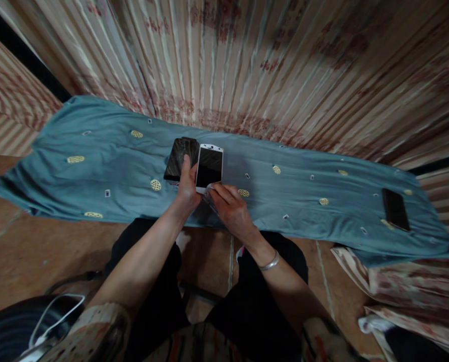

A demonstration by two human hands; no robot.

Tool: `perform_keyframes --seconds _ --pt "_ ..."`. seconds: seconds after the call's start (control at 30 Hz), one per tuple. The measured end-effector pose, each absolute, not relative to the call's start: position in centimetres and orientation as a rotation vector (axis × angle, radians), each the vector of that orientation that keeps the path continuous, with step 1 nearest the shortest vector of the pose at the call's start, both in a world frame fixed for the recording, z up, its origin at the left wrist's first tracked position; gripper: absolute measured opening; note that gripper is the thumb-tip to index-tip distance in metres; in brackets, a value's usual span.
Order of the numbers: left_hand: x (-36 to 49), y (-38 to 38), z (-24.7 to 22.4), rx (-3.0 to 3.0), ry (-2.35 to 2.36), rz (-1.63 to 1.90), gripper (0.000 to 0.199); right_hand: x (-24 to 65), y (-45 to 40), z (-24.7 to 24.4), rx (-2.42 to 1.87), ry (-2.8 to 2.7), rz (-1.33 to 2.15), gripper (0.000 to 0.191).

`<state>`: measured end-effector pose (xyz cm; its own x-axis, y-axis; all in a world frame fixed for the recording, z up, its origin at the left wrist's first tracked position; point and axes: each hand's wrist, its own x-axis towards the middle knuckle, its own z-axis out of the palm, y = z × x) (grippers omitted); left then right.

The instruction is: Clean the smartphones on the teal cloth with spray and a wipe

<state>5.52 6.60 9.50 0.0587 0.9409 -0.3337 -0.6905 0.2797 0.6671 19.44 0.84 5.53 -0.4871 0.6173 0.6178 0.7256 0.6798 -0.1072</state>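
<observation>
A white phone with a dark screen (209, 167) is held upright over the middle of the blue-green cloth (299, 201). My left hand (188, 185) grips its left edge, thumb raised. At the phone's lower right corner, my right hand (230, 205) has its fingers closed on a small pale cloth (210, 198), mostly hidden by the fingers. Just left of the white phone lies a dark phone with a streaked, shiny surface (179, 160); something dark shows beneath it, too covered to make out.
Another dark phone (395, 209) lies at the cloth's right end. Pleated, flowered curtains (224, 65) hang behind the covered surface. A white cable (60, 318) loops over a round black object (13, 329) at the lower left.
</observation>
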Motion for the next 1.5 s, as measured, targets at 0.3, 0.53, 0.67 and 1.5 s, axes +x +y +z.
perform_keyframes --seconds 0.3,0.53,0.67,1.5 --pt "6.3 5.8 10.5 0.401 0.823 1.239 0.071 18.9 0.5 6.3 -1.059 -2.330 -0.064 0.032" --pt "6.5 5.7 10.3 0.363 0.819 1.211 0.070 18.8 0.4 6.3 -1.035 -2.336 -0.069 0.034" --pt "6.4 5.5 10.0 0.355 0.841 1.193 0.066 18.5 0.5 6.0 -1.030 -2.322 -0.086 0.038" --pt "8.0 4.8 9.5 0.310 0.797 1.141 0.054 19.8 3.5 5.4 -1.193 -2.204 -0.070 0.051"
